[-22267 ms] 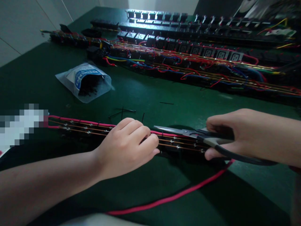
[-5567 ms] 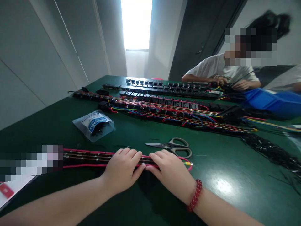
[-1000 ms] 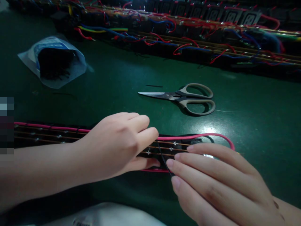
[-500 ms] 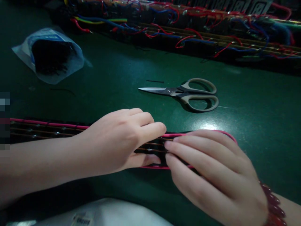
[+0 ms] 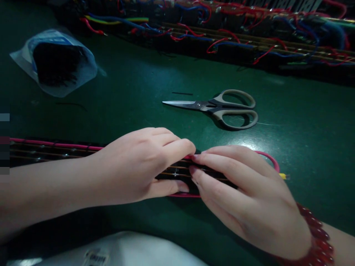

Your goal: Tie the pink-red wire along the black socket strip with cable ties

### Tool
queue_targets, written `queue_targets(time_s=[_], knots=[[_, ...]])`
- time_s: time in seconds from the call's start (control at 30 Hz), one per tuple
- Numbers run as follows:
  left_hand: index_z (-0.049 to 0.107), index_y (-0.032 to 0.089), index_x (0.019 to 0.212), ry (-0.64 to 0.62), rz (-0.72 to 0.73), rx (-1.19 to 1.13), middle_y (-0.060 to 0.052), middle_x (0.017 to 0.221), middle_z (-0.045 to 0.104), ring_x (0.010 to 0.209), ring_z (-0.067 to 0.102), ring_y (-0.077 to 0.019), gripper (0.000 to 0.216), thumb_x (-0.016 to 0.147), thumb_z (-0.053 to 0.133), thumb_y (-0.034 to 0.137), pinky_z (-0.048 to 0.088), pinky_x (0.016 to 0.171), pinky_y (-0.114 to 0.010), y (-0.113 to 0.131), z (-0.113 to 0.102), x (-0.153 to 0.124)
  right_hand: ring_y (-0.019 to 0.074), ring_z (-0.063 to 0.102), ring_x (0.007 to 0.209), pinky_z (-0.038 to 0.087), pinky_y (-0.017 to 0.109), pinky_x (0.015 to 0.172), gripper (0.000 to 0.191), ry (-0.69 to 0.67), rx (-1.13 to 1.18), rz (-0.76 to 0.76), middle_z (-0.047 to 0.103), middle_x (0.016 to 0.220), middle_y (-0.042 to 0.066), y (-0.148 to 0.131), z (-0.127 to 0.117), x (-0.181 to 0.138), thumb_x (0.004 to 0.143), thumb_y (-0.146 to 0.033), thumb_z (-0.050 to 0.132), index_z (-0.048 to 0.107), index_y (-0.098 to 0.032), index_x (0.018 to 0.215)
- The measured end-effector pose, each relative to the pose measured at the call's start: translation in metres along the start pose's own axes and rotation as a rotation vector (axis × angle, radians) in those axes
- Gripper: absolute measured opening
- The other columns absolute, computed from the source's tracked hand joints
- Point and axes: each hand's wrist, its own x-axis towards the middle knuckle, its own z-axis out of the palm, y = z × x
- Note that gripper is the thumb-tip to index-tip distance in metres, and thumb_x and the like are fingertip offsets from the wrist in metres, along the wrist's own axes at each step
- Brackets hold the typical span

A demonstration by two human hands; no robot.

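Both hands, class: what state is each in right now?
Left hand: closed, gripping across the black strip.
Right hand: curled at the red cable; whether it holds anything cannot be told.

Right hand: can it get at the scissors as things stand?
Likely yes: the scissors lie on the green tabletop just beyond the right hand, with nothing visible on top. It would first have to leave the red cable.

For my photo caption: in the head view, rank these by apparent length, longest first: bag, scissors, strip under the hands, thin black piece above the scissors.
1. Strip, though partly covered
2. Scissors and bag: too alike to rank
3. Thin black piece
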Motion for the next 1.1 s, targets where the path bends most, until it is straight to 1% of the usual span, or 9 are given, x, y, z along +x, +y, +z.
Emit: queue_targets(time_s=[0.13,0.3,0.37,0.5,0.6,0.73,0.8,0.87,1.1], knots=[[0.056,0.021,0.11,0.039,-0.001,-0.063,0.0,0.103,0.067,0.094,0.062,-0.0167,0.027,0.087,0.068,0.031,0.047,0.076,-0.029,-0.0001,-0.0003,-0.0001,0.0243,0.067,0.094,0.057,0.039,0.075,0.015,0.009,0.025,0.002,0.075,0.101,0.01,0.0008,0.0002,0.0012,0.091,-0.013,0.057,0.071,-0.016,0.091],[0.055,0.019,0.113,0.187,0.051,-0.116,0.002,0.099,0.067,0.086,0.062,-0.0106,0.02,0.093,0.059,0.022,0.048,0.072,-0.022,-0.0022,0.0003,-0.0022,0.0245,0.067,0.095,0.057,0.039,0.076,0.014,0.003,0.038,0.021,0.075,0.104,0.01,0.0012,-0.0004,-0.0001,0.091,-0.014,0.058,0.072,-0.016,0.092],[0.054,0.017,0.116,0.214,0.069,-0.125,0.001,0.101,0.067,0.089,0.063,-0.0098,0.024,0.092,0.056,0.015,0.049,0.075,-0.02,-0.003,0.001,-0.0037,0.0252,0.067,0.095,0.057,0.039,0.077,0.013,0.002,0.04,0.022,0.075,0.103,0.011,0.0016,-0.0002,-0.001,0.091,-0.014,0.059,0.072,-0.015,0.092],[0.047,0.015,0.124,0.248,0.073,-0.2,-0.002,0.115,0.065,0.102,0.065,-0.0086,0.034,0.092,0.05,0.006,0.051,0.084,-0.016,-0.0039,0.0029,-0.007,0.0256,0.067,0.094,0.057,0.04,0.078,0.012,0.018,0.061,0.013,0.075,0.102,0.011,0.0023,0.0018,-0.0005,0.089,-0.014,0.061,0.072,-0.013,0.093],[0.046,0.016,0.127,0.242,0.045,-0.242,-0.001,0.116,0.065,0.104,0.065,-0.0068,0.036,0.092,0.05,0.006,0.05,0.086,-0.013,-0.0041,0.0031,-0.0077,0.0252,0.067,0.094,0.058,0.039,0.078,0.01,0.025,0.077,0.019,0.076,0.101,0.01,0.0025,0.0038,0.0012,0.088,-0.013,0.063,0.071,-0.012,0.093],[0.056,0.02,0.114,0.188,0.029,-0.181,0.004,0.104,0.068,0.09,0.064,-0.0054,0.025,0.092,0.054,0.009,0.048,0.077,-0.014,-0.0034,0.0005,-0.0058,0.0256,0.068,0.093,0.058,0.04,0.078,0.009,0.03,0.081,0.014,0.076,0.102,0.011,0.0033,0.0048,0.0008,0.088,-0.013,0.063,0.071,-0.012,0.093],[0.058,0.021,0.113,0.174,0.033,-0.168,0.005,0.1,0.068,0.086,0.063,-0.0059,0.024,0.091,0.055,0.01,0.047,0.074,-0.015,-0.003,-0.0007,-0.0047,0.0251,0.068,0.093,0.058,0.04,0.079,0.01,0.038,0.089,0.006,0.076,0.102,0.011,0.0038,0.0044,-0.0001,0.087,-0.013,0.064,0.07,-0.012,0.094],[0.057,0.02,0.115,0.167,0.041,-0.168,0.004,0.101,0.068,0.088,0.063,-0.007,0.025,0.091,0.055,0.011,0.047,0.074,-0.017,-0.0028,-0.0009,-0.0042,0.0241,0.068,0.094,0.058,0.039,0.08,0.01,0.045,0.105,0.009,0.076,0.102,0.01,0.0041,0.0036,-0.0006,0.087,-0.013,0.065,0.07,-0.012,0.096],[0.056,0.02,0.118,0.141,0.086,-0.172,0.001,0.106,0.068,0.095,0.061,-0.0096,0.025,0.094,0.052,0.014,0.046,0.081,-0.02,-0.0037,0.0007,-0.0046,0.0187,0.067,0.093,0.056,0.032,0.083,0.013,0.072,0.135,0.096,0.074,0.103,0.011,0.003,0.0012,-0.0033,0.087,-0.009,0.064,0.069,-0.01,0.099]])
